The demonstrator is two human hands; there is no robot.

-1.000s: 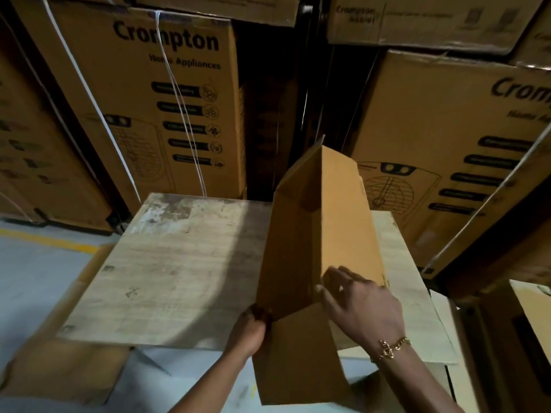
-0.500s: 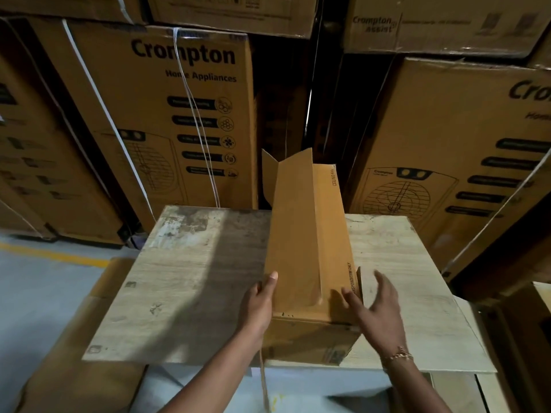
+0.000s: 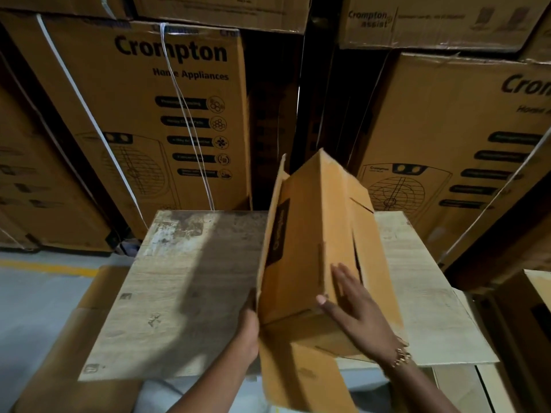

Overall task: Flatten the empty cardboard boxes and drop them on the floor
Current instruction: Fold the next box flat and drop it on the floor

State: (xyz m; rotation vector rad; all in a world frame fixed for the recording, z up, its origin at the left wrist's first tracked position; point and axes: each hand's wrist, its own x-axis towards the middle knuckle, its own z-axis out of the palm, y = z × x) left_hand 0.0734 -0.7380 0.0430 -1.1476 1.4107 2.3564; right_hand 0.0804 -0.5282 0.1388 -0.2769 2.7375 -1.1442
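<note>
Cardboard box (image 3: 316, 234) stands tilted over the wooden board (image 3: 190, 281), half collapsed; left hand (image 3: 249, 326) grips its left wall, right hand (image 3: 354, 308) lies flat, fingers spread, on its face; likely light, creasing readily; hold near the folds.

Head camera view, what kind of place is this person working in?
Most likely a warehouse or stockroom for home appliances. Tall strapped Crompton cartons are stacked in rows right behind the wooden board, and the bare concrete floor carries a painted yellow line.
</note>
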